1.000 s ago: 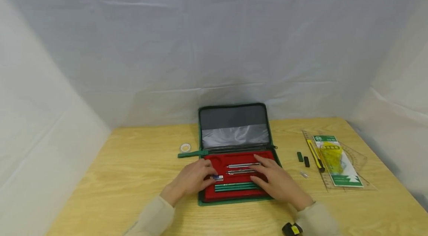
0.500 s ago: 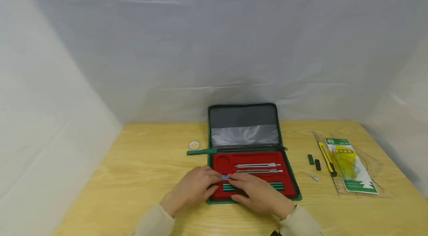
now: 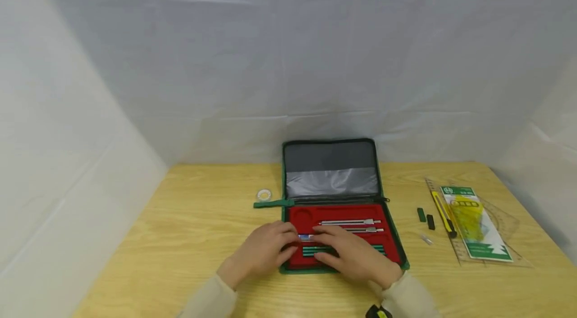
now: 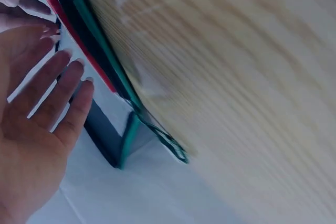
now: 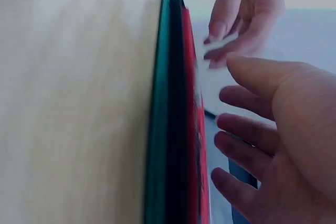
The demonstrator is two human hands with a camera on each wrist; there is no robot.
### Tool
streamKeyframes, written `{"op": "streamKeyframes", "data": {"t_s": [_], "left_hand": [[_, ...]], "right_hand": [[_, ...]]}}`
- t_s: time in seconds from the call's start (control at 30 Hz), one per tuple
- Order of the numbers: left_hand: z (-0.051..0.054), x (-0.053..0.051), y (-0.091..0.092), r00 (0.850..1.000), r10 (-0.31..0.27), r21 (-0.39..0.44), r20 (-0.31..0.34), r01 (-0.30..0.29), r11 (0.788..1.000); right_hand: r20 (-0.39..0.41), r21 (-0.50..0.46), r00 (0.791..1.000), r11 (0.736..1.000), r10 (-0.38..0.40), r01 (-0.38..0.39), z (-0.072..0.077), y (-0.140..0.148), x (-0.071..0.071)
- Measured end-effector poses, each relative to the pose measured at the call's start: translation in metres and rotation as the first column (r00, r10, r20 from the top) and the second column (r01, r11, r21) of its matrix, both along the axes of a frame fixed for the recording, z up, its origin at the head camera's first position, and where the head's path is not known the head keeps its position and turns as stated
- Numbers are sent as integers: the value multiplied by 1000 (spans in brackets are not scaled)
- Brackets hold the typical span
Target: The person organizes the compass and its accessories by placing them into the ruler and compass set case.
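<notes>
An open green zip case (image 3: pixel 344 272) lies on the table, with a red moulded tray (image 3: pixel 347 212) inside. Between my hands a small blue-and-white block (image 3: pixel 305 238) sits in the tray. My left hand (image 3: pixel 265 249) is at the block's left end, fingers loosely bent; in the left wrist view its fingers (image 4: pixel 68 90) look spread and hold nothing. My right hand (image 3: pixel 356 257) hovers over the tray's front, fingertips near the block's right end; contact cannot be told. It partly covers green pencils (image 3: pixel 377 248) and a silver compass-like tool (image 3: pixel 367 230). Another silver tool (image 3: pixel 349 222) lies behind.
Left of the case is a round white ring-like item (image 3: pixel 264 195) beside the green strap (image 3: pixel 273 203). To the right lie a green block (image 3: pixel 421 214), a black block (image 3: pixel 430 222), a small clear piece (image 3: pixel 426 240), a yellow cutter (image 3: pixel 444 214), a packet (image 3: pixel 478 228) and clear rulers (image 3: pixel 523 261).
My right hand has moved left across the tray to the blue-and-white block, then lifted slightly. My left hand stays by the block. The head view has shifted, moving the scene rightward.
</notes>
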State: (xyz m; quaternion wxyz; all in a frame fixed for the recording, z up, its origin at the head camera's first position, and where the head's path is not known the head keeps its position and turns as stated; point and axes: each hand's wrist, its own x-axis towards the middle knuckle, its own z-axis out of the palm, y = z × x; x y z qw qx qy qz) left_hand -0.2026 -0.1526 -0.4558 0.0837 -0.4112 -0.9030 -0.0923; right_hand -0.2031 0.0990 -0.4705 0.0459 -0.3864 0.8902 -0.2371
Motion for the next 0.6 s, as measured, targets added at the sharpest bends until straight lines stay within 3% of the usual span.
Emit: {"op": "streamKeyframes", "data": {"t_s": [0.13, 0.27, 0.43, 0.6], "left_hand": [[-1, -13, -11, 996, 84, 56, 4, -84, 995], [-1, -26, -21, 981, 194, 77, -16, -192, 978], [2, -44, -22, 955, 295, 103, -28, -291, 951], [2, -59, -27, 918, 396, 108, 20, -396, 912]], "right_hand": [[3, -14, 997, 997, -74, 74, 4, 6, -12], [-22, 5, 997, 997, -79, 79, 5, 6, -24], [-34, 19, 996, 996, -88, 89, 4, -4, -38], [-57, 37, 993, 994, -105, 107, 7, -18, -51]]}}
